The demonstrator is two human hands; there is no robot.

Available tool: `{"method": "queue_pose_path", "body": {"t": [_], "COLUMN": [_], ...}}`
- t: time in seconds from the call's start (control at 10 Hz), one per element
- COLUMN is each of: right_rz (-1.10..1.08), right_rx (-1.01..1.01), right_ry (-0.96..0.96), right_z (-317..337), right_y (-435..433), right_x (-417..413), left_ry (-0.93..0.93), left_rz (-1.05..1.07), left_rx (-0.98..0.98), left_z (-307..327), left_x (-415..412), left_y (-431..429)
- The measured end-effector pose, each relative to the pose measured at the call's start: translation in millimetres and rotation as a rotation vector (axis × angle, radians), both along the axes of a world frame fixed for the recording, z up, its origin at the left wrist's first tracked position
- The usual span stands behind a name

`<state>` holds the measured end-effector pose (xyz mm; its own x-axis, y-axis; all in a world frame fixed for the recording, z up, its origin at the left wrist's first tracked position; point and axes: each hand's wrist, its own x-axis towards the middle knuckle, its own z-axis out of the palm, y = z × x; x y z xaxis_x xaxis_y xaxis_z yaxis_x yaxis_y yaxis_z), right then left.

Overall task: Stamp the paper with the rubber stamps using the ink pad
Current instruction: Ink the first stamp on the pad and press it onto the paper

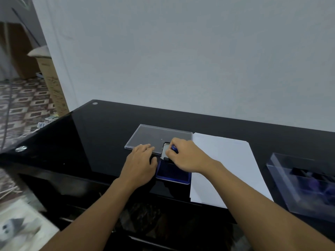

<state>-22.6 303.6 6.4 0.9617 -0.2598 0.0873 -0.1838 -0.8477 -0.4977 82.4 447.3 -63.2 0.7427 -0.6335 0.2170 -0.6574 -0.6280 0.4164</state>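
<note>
The right hand [186, 156] has its fingers curled, and thumb and fingertips pinch the small blue handle of a rubber stamp [175, 148]. The stamp is over the far end of the ink pad [174, 173], toward twelve o'clock from the pad's middle. A pale, dark-rimmed rectangular part shows just left of the handle; I cannot tell whether the stamp touches the ink surface. The right forearm comes in from five o'clock, crossing the near left corner of the paper [223, 163], with the wrist bent slightly inward and the back of the hand up.

The left hand [140, 162] lies palm down with fingers nearly straight and close together, gripping nothing. Its fingertips rest on the near edge of the clear lid [154, 136], and its thumb lies against the pad's left side at nine o'clock. The left forearm reaches up from seven o'clock.

The ink pad is a blue tray with a dark ink surface, open, its lid lying flat behind it at eleven o'clock. The white paper lies just beside the pad at three o'clock, its near edge overhanging the black glass desk [90, 138]. Further toward three o'clock stands a clear plastic box [304, 182] holding dark, blurred items.
</note>
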Motion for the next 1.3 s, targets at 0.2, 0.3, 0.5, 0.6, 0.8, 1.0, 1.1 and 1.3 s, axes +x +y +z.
{"method": "queue_pose_path", "body": {"t": [0.2, 0.3, 0.5, 0.6, 0.8, 1.0, 1.1, 1.3], "right_rz": [0.033, 0.040, 0.048, 0.053, 0.069, 0.082, 0.077, 0.072], "right_rx": [-0.105, -0.136, -0.175, -0.180, -0.238, -0.296, -0.290, -0.288], "right_ry": [0.027, 0.034, 0.049, 0.043, 0.034, 0.001, 0.004, 0.009], "right_z": [-5, -8, -15, -19, -25, -32, -33, -32], "right_y": [4, 5, 7, 8, 12, 13, 13, 14], "right_x": [5, 7, 9, 10, 11, 11, 11, 9], "left_ry": [-0.049, -0.013, -0.006, -0.020, -0.031, -0.030, -0.031, -0.025], "left_rz": [0.007, 0.007, 0.014, 0.015, 0.010, 0.015, 0.017, 0.020], "left_rx": [0.046, 0.049, 0.051, 0.058, 0.067, 0.055, 0.043, 0.034], "left_z": [-11, -14, -16, -16, -17, -18, -16, -15], "left_x": [6, 7, 6, 6, 6, 6, 4, 3], "left_y": [3, 3, 4, 5, 5, 6, 6, 6]}}
